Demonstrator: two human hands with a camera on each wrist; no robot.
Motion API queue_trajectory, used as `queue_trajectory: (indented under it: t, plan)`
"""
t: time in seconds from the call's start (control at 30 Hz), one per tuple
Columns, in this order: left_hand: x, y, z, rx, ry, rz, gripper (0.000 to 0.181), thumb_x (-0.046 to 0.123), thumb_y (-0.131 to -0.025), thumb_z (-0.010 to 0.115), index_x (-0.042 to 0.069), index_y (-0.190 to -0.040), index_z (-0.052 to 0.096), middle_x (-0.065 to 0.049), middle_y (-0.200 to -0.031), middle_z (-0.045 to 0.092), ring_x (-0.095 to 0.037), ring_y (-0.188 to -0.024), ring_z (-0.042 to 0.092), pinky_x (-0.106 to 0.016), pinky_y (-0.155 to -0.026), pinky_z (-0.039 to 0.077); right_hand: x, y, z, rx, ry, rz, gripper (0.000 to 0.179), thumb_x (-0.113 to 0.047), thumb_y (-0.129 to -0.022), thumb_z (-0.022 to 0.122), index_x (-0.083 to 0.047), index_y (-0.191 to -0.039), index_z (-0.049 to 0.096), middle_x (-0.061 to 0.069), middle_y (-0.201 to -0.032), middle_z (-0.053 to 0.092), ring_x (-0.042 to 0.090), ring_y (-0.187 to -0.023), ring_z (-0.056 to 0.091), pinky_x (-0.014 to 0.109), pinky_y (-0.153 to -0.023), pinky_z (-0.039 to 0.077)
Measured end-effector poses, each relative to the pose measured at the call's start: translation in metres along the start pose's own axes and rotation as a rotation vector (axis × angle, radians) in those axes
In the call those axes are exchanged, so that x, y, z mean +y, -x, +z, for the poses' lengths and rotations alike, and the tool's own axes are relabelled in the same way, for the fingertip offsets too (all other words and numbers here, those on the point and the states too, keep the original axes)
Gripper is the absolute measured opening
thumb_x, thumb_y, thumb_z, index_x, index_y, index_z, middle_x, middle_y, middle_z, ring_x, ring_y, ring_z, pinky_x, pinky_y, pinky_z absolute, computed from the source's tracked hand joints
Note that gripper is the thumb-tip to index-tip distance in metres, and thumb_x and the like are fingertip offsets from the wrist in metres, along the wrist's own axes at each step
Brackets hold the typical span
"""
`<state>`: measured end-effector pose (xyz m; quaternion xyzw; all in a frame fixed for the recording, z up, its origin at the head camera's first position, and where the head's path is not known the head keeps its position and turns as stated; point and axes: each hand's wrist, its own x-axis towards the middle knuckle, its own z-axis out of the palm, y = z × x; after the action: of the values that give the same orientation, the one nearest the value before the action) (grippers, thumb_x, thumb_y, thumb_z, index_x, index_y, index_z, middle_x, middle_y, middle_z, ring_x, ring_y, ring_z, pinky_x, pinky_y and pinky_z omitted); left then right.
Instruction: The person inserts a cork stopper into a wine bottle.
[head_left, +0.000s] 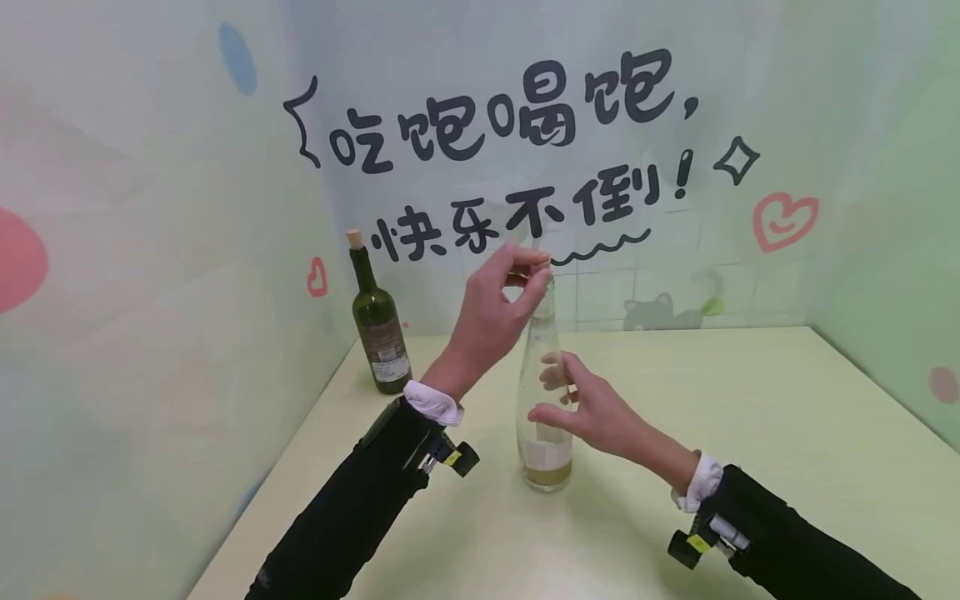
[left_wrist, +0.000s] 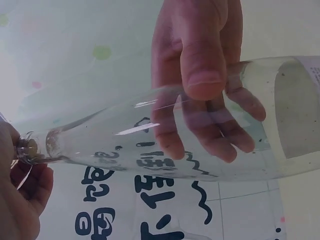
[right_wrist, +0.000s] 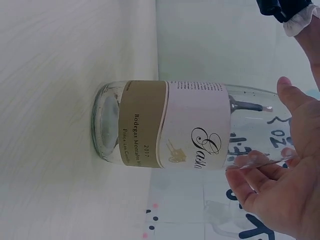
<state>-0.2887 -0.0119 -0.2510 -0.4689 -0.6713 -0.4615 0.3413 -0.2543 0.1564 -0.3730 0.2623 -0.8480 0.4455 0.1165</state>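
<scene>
A clear glass wine bottle (head_left: 544, 342) stands upright on the table, with a white and tan label (right_wrist: 172, 125) low on its side. My left hand (head_left: 498, 300) pinches at the bottle's mouth, thumb and fingers bent around the top; the fingertips partly hide what lies between them. Around the bottle's middle, my right hand (head_left: 592, 404) is spread loosely. Its thumb (left_wrist: 204, 75) crosses the near side, while its other fingers show through the glass on the far side.
A green wine bottle (head_left: 381, 333) with a cork (head_left: 355, 239) in its top stands at the table's left edge, by the wall. The pale table (head_left: 712, 400) reaches the back wall, which bears large black lettering (head_left: 555, 100). Side walls flank the table.
</scene>
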Motion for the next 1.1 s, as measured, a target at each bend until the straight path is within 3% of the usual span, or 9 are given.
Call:
queue_trajectory:
  t: [0.2,0.4,0.67,0.87,1.1]
  plan:
    - [-0.002,0.010,0.004,0.015,-0.087,0.092,0.031,0.013,-0.095,0.054,0.002,-0.125,0.054,-0.005,-0.107,0.056,-0.013,-0.094,0.055,-0.021,-0.078,0.049,0.000,0.000,0.000,0.005,0.002,0.007,0.074,-0.051,-0.078,0.071,-0.018,-0.137,0.040,0.001,-0.122,0.059,0.018,-0.109,0.058,0.039,-0.089,0.047]
    - [0.000,0.018,0.006,0.005,-0.132,0.087,0.045,0.008,-0.094,0.053,0.003,-0.138,0.046,-0.007,-0.118,0.053,-0.016,-0.102,0.055,-0.021,-0.078,0.049,-0.001,0.000,-0.001,0.000,-0.003,0.010,0.073,-0.050,-0.079,0.071,-0.019,-0.138,0.039,0.001,-0.123,0.059,0.019,-0.107,0.058,0.038,-0.089,0.046]
    - [0.002,0.032,0.005,-0.036,-0.142,-0.084,0.068,0.015,-0.094,0.056,0.011,-0.152,0.021,-0.007,-0.128,0.052,-0.013,-0.106,0.054,-0.024,-0.081,0.048,-0.002,0.000,-0.003,-0.014,-0.022,0.007,0.074,-0.048,-0.080,0.071,-0.019,-0.139,0.037,0.004,-0.125,0.058,0.019,-0.110,0.055,0.039,-0.090,0.046]
    - [-0.001,0.048,0.002,-0.124,-0.155,-0.207,0.067,0.025,-0.094,0.057,0.009,-0.151,0.025,-0.004,-0.128,0.050,-0.011,-0.104,0.056,-0.025,-0.083,0.047,-0.001,0.003,-0.003,-0.027,-0.014,0.003,0.075,-0.049,-0.081,0.070,-0.019,-0.140,0.035,0.004,-0.125,0.057,0.019,-0.109,0.055,0.047,-0.089,0.046]
    - [-0.004,0.068,-0.001,-0.213,-0.195,-0.312,0.070,0.041,-0.093,0.056,0.010,-0.149,0.028,-0.001,-0.131,0.045,-0.010,-0.107,0.053,-0.030,-0.086,0.048,0.002,0.006,-0.004,-0.022,0.016,-0.026,0.076,-0.048,-0.082,0.069,-0.020,-0.143,0.034,0.000,-0.121,0.056,0.018,-0.109,0.054,0.042,-0.088,0.047]
